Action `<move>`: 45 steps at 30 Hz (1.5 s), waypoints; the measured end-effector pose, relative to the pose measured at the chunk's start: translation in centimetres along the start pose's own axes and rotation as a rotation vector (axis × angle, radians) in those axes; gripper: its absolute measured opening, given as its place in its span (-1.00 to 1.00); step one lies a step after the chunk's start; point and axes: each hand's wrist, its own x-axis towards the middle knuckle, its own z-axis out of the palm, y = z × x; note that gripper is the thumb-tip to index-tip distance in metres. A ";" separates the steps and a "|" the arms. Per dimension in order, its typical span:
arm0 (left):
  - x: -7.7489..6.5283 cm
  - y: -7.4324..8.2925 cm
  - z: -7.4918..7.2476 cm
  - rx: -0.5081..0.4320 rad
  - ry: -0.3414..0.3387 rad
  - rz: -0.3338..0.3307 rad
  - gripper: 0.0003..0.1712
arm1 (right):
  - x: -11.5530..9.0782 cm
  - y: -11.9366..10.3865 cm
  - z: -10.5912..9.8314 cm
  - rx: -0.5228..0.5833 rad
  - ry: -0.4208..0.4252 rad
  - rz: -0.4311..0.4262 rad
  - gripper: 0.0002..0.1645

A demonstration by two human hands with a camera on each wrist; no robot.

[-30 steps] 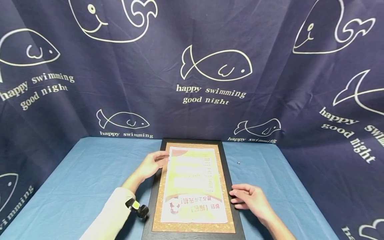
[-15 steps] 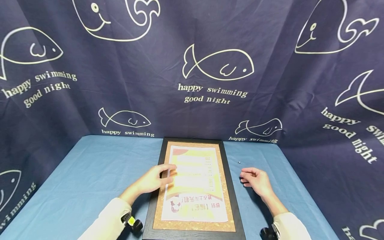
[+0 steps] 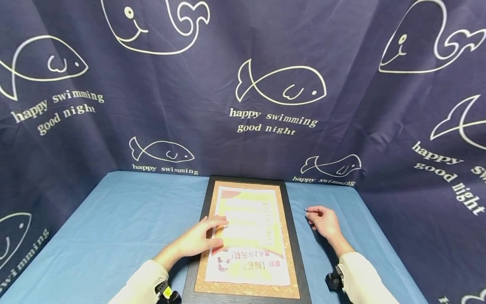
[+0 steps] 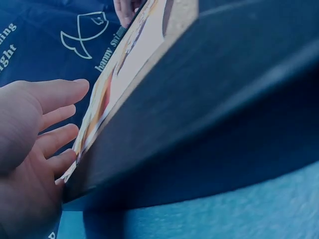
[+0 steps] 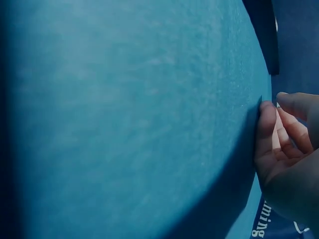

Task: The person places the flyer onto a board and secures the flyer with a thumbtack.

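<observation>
A poster sheet (image 3: 248, 236) with yellow areas and printed characters lies on a cork board (image 3: 247, 288) in a black frame (image 3: 296, 253). My left hand (image 3: 201, 237) reaches over the board's left side, with its fingers spread at the sheet's left edge. The left wrist view shows those fingers (image 4: 57, 137) loosely extended beside the sheet. Right of the frame, my right hand (image 3: 323, 220) pinches a tiny silvery piece (image 3: 305, 210) between thumb and index finger, just over the cloth. Its exact kind is too small to make out.
Blue cloth (image 3: 152, 202) covers the table on both sides of the frame. A dark blue curtain (image 3: 212, 97) with fish drawings and lettering hangs behind and at the sides. Each wrist carries a black camera (image 3: 334, 280).
My right hand has left the frame's right edge and moved up to the tiny silvery piece, now pinching it. My left hand has slid down along the sheet's left side.
</observation>
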 end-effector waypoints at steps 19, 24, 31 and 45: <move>0.2 -0.4 0.3 0.053 -0.060 -0.081 -0.27 | 2.5 0.9 0.6 -0.157 0.010 -0.006 -0.78; 0.2 -0.1 0.0 0.067 -0.101 -0.106 -0.21 | 2.4 0.9 0.6 -0.146 0.007 -0.007 -0.80; 0.2 0.1 -0.1 0.035 -0.138 -0.136 -0.17 | 2.0 1.2 0.5 -0.113 0.008 0.010 -0.83; 0.2 0.1 -0.1 0.049 -0.128 -0.147 -0.14 | 1.5 1.2 0.3 -0.036 -0.018 0.046 -0.82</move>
